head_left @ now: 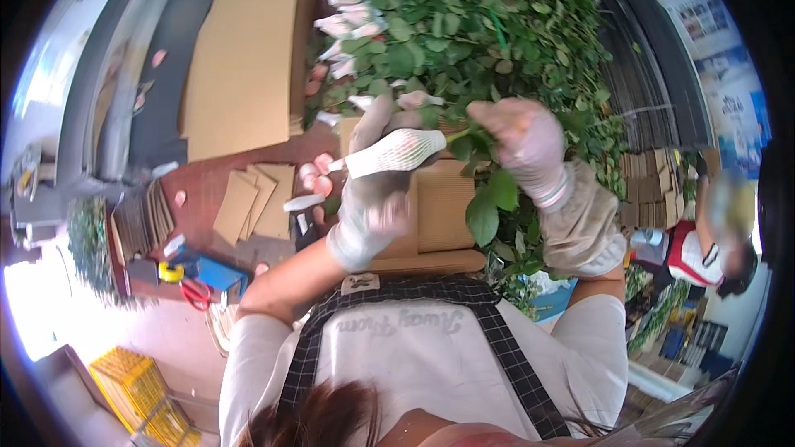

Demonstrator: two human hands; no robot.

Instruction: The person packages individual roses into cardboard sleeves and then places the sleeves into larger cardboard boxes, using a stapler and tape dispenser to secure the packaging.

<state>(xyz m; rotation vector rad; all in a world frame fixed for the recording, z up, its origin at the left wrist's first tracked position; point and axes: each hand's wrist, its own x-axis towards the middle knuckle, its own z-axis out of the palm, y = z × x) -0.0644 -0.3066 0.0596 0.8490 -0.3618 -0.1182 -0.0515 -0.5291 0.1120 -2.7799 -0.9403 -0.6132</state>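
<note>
My left hand (379, 186), in a grey and white work glove, holds a rose bud in a white mesh sleeve (397, 152), its head pointing left. The bud's green stem runs right towards my right hand (522, 143), which wears a pinkish glove and a loose tan sleeve cover. The right fingers are curled near the stem and leaves; whether they grip it is hard to tell. Green rose leaves (490, 214) hang between the hands. Corrugated cardboard (446, 205) lies beneath. Beyond my hands is a large pile of leafy rose stems (472, 25), with white-sleeved buds (348, 25) along its left side.
Cardboard sheets (245, 56) stand at the left, with small cardboard pieces (254, 198) and pink petals (322, 183) on the red-brown table (199, 198). Red scissors (195, 295), yellow tape (171, 271) and a blue box (217, 274) lie at its near left. Another person (699, 254) is at right.
</note>
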